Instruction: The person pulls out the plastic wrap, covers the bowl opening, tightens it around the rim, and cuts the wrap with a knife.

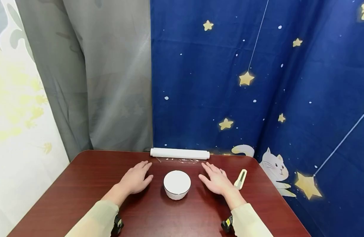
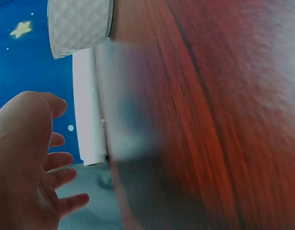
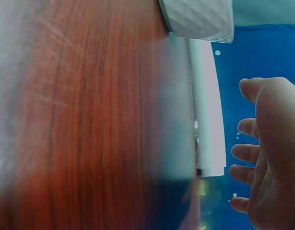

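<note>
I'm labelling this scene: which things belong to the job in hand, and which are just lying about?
Probably the job's, judging by placement:
white bowl, between left hand and right hand
white roll, behind the white bowl
pale cutter, beside right hand

Just surroundings:
table
blue curtain
grey curtain

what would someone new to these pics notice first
Probably the starry blue curtain filling the background's right side. Then the white bowl on the red-brown table, between the left hand and right hand. Beyond the bowl, a white roll lies along the table's far edge.

downward head view, low close wrist views, bowl (image 1: 177, 185) in all
</note>
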Demonstrator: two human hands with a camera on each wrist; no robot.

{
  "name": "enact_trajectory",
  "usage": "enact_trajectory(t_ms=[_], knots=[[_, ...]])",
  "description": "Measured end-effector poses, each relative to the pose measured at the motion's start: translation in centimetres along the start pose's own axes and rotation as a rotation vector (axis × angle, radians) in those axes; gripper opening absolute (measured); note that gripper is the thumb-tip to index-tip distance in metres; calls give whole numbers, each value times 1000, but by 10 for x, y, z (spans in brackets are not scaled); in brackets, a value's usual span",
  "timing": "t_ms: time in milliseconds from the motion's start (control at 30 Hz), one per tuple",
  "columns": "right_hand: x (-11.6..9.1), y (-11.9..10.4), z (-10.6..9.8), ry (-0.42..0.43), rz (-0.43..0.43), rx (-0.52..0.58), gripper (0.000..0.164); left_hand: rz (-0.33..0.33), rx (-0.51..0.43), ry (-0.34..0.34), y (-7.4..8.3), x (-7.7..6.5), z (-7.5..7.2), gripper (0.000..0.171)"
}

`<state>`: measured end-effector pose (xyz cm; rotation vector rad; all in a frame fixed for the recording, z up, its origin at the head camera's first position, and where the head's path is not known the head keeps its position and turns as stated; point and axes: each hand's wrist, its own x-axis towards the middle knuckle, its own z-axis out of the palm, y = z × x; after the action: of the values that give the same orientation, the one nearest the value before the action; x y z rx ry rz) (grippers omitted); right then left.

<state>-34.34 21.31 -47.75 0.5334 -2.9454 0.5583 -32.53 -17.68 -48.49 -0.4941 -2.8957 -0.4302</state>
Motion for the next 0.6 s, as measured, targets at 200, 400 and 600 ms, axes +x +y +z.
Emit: enact_trajectory(t_ms=[200,400,600], knots=[[17,7,19,-25,-12,2,67,-10,-38,-59,5,20,13,57],[37,7,27,-91,12,-4,67,-38,-59,-106,6,41,21,56],[52,4,33,-117,28,12,68,-40,-92,-127,5,57,26,58]])
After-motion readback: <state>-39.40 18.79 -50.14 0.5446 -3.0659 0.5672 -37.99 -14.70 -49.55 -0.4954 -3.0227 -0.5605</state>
